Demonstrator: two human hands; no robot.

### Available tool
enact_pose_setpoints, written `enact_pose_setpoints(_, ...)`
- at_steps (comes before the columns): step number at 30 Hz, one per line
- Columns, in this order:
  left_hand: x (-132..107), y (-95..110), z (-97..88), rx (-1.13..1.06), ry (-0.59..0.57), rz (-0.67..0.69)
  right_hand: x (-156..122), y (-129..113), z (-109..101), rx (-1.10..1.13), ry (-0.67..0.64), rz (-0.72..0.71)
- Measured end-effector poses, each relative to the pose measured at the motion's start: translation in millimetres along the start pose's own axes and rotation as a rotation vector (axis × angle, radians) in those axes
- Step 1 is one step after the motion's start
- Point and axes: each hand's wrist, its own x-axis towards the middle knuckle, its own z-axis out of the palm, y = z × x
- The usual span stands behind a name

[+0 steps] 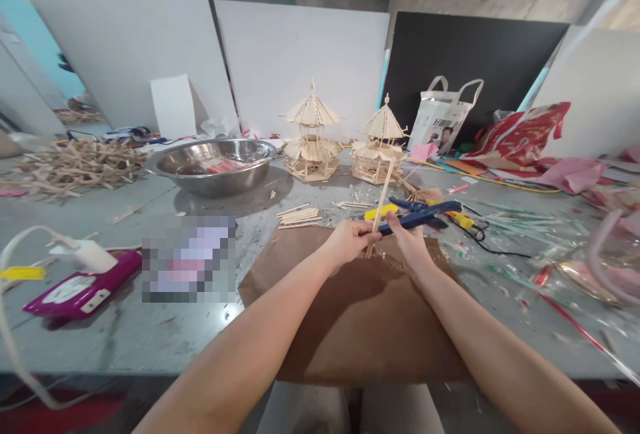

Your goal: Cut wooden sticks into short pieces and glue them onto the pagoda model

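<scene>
My left hand (345, 242) is closed around a small bunch of thin wooden sticks (383, 191), which stand up at a slight tilt. In my right hand (409, 242) is a pair of dark blue-handled pliers (425, 217), its head against the sticks beside my left fingers. The jaws are partly hidden. Both hands are over a brown board (375, 334) at the table's front edge. Just beyond the board lies a small pile of short cut sticks (300, 217). A yellow object (381, 212) shows behind the pliers.
Two stick-built pagodas (313, 147) (376, 153) stand at the back. Left are a steel basin (215, 184), a heap of sticks (75, 166), a blurred-out flat object (193, 261) and a purple power strip (85, 291). Right are a bag (440, 121), clear strips (525, 224) and cables.
</scene>
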Motion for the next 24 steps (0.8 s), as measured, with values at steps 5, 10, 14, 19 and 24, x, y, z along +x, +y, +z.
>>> enact_pose_setpoints(5, 0, -1, 6.2, 0.109, -0.077, 0.038, -2, -3, 5, 0.223, 0.043, 0.065)
enact_pose_setpoints(10, -1, -10, 14.0, 0.026, -0.172, 0.076, -8, -9, 6, 0.353, 0.028, 0.176)
enact_pose_setpoints(14, -2, -12, 12.6, 0.027, -0.151, 0.059, -4, -8, 2, 0.363, -0.033, 0.190)
enact_pose_setpoints(19, 4, -10, -5.8, 0.113, 0.268, 0.131, 6, -5, -9, 0.310, -0.121, 0.116)
enact_pose_setpoints(24, 9, -18, -22.8, 0.085, 0.465, 0.135, 0, -14, -12, 0.330, -0.298, 0.196)
